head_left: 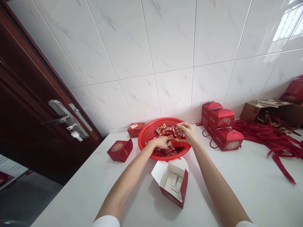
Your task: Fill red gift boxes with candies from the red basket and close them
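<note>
A red plastic basket (145, 134) with perforated sides holds a pile of wrapped candies (169, 148), mostly red. Inside it, my left hand (161, 142) is closed around wrapped candy, its fingertips partly hidden among the pieces. My right hand (186, 130) is over the basket's right side, fingers curled in a pinch; whatever is between them is too small to make out. Just in front of the basket stands an open red gift box (174, 189) with a white inside, its flaps folded outward. No candy shows in it.
Two red boxes, one closed (120, 150) and one patterned (135, 130), sit left of the basket. Stacked red boxes (222, 126) with cords stand at right, beside red ribbons (265, 135) and a cardboard box (253, 112). A tiled wall (175, 91) backs the white table (99, 192).
</note>
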### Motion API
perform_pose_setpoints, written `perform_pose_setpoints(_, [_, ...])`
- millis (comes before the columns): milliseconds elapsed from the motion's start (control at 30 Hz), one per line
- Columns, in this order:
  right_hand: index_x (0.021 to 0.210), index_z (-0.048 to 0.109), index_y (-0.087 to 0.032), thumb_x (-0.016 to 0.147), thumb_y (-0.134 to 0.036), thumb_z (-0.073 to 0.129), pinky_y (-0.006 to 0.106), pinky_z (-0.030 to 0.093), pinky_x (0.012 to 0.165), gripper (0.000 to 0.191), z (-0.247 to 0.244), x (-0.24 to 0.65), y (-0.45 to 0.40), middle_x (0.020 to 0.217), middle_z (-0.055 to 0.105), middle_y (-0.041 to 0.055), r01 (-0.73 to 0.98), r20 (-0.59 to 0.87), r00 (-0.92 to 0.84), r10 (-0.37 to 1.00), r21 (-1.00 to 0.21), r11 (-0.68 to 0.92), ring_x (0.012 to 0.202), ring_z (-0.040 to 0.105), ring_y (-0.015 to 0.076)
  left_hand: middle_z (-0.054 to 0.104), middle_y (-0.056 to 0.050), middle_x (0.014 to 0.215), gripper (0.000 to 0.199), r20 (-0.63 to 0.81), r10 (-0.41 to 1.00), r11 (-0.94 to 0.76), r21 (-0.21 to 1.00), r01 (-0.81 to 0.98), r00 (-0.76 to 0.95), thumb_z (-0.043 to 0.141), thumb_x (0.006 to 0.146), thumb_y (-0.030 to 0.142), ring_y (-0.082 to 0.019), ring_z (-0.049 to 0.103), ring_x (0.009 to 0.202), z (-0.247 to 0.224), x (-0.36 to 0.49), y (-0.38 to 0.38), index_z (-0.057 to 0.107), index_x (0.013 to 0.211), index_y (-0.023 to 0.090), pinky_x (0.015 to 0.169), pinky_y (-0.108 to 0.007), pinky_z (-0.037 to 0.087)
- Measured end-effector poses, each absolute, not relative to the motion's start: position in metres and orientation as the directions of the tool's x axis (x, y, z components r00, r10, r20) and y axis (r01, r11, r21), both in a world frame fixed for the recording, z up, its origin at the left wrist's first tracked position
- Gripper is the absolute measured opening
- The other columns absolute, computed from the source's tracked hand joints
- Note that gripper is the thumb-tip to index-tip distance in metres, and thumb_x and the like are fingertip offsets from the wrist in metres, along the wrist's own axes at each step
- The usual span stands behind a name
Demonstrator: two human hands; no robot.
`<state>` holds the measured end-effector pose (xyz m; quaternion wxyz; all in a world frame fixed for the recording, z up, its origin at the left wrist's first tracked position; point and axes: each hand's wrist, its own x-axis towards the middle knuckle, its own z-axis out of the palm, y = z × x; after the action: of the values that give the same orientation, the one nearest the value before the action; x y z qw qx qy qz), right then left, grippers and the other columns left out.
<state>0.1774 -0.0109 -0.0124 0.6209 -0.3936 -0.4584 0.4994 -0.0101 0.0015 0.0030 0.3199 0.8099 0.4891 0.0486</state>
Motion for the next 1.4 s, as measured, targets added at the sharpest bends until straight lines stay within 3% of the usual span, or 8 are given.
perform_pose_setpoints(167, [0.073, 0.07, -0.021, 0.066, -0.044, 0.077, 0.031, 0.054, 0.068, 0.025, -0.012, 0.176, -0.014, 0.073, 0.072, 0.0028, -0.209, 0.194, 0.056, 0.979, -0.957, 0.201, 0.067, 0.063, 0.0168, 0.075, -0.004, 0.092, 0.039, -0.041, 0.893, -0.239, 0.802, 0.548, 0.448, 0.076, 0.068, 0.028, -0.021, 0.07, 0.086, 0.006, -0.027, 0.003, 0.067, 0.104, 0.016, 0.08, -0.031, 0.056])
perform_pose_setpoints(267, [0.075, 0.07, -0.022, 0.067, -0.044, 0.079, 0.031, 0.054, 0.068, 0.026, -0.011, 0.175, -0.016, 0.075, 0.072, 0.0022, -0.181, 0.193, 0.037, 0.98, -0.964, 0.197, 0.068, 0.064, 0.0168, 0.076, -0.008, 0.098, 0.044, 0.034, 0.936, -0.142, 0.948, 0.286, 0.352, 0.079, 0.072, 0.041, -0.023, 0.071, 0.094, 0.008, -0.029, -0.002, 0.068, 0.105, 0.014, 0.089, -0.036, 0.056])
perform_pose_setpoints(433, [0.087, 0.072, -0.022, 0.072, -0.05, 0.079, 0.033, 0.056, 0.071, 0.033, -0.006, 0.173, -0.024, 0.083, 0.075, 0.0033, -0.097, 0.177, -0.132, 0.975, -0.981, 0.165, 0.072, 0.068, 0.0182, 0.079, -0.012, 0.095, 0.044, -0.123, 0.948, 0.13, 0.991, -0.004, 0.294, 0.081, 0.075, 0.05, -0.029, 0.073, 0.1, 0.016, -0.026, -0.011, 0.072, 0.098, 0.014, 0.09, -0.041, 0.059])
perform_pose_setpoints(633, [0.112, 0.066, -0.02, 0.067, -0.039, 0.088, 0.029, 0.057, 0.063, 0.053, -0.005, 0.17, -0.029, 0.082, 0.076, 0.0024, 0.0, 0.111, -0.354, 0.929, -0.993, 0.119, 0.073, 0.071, 0.0183, 0.077, -0.014, 0.102, 0.045, -0.16, 0.92, 0.202, 0.976, -0.082, 0.357, 0.065, 0.089, 0.051, -0.027, 0.073, 0.099, 0.015, -0.025, -0.006, 0.068, 0.114, 0.013, 0.078, -0.036, 0.063])
perform_pose_setpoints(733, [0.118, 0.063, -0.02, 0.062, -0.035, 0.092, 0.029, 0.057, 0.056, 0.065, -0.008, 0.169, -0.027, 0.08, 0.076, 0.0017, 0.0, 0.053, -0.366, 0.929, -0.998, 0.057, 0.068, 0.072, 0.0193, 0.075, -0.013, 0.113, 0.05, -0.137, 0.904, 0.206, 0.97, -0.131, 0.404, 0.06, 0.087, 0.041, -0.027, 0.071, 0.104, 0.013, -0.03, -0.003, 0.06, 0.13, 0.015, 0.083, -0.039, 0.063])
perform_pose_setpoints(1000, [0.089, 0.066, -0.022, 0.063, -0.037, 0.09, 0.026, 0.054, 0.051, 0.038, -0.012, 0.167, -0.019, 0.069, 0.072, -0.0009, -0.05, 0.045, -0.257, 0.966, -0.998, 0.033, 0.059, 0.068, 0.0172, 0.07, -0.011, 0.126, 0.09, -0.126, 0.833, 0.213, 0.972, -0.102, 0.539, 0.065, 0.058, 0.003, -0.026, 0.066, 0.111, 0.01, -0.033, -0.004, 0.052, 0.144, 0.022, 0.097, -0.042, 0.056])
perform_pose_setpoints(1133, [0.068, 0.059, -0.022, 0.063, -0.04, 0.089, 0.026, 0.053, 0.055, 0.035, -0.012, 0.169, -0.017, 0.065, 0.069, -0.0013, -0.084, 0.108, -0.199, 0.974, -0.992, 0.092, 0.059, 0.066, 0.0154, 0.074, -0.011, 0.115, 0.081, -0.153, 0.874, 0.198, 0.979, -0.05, 0.461, 0.07, 0.057, 0.0, -0.026, 0.068, 0.107, 0.006, -0.032, -0.001, 0.06, 0.136, 0.018, 0.096, -0.041, 0.054])
perform_pose_setpoints(1400, [0.066, 0.059, -0.022, 0.058, -0.041, 0.087, 0.03, 0.055, 0.068, 0.034, -0.008, 0.171, -0.02, 0.072, 0.067, -0.0032, -0.251, 0.181, -0.107, 0.978, -0.956, 0.15, 0.07, 0.064, 0.0161, 0.077, -0.012, 0.109, 0.039, -0.018, 0.904, -0.018, 0.997, 0.08, 0.428, 0.077, 0.071, 0.025, -0.026, 0.07, 0.103, 0.003, -0.033, 0.005, 0.074, 0.107, 0.012, 0.097, -0.041, 0.052])
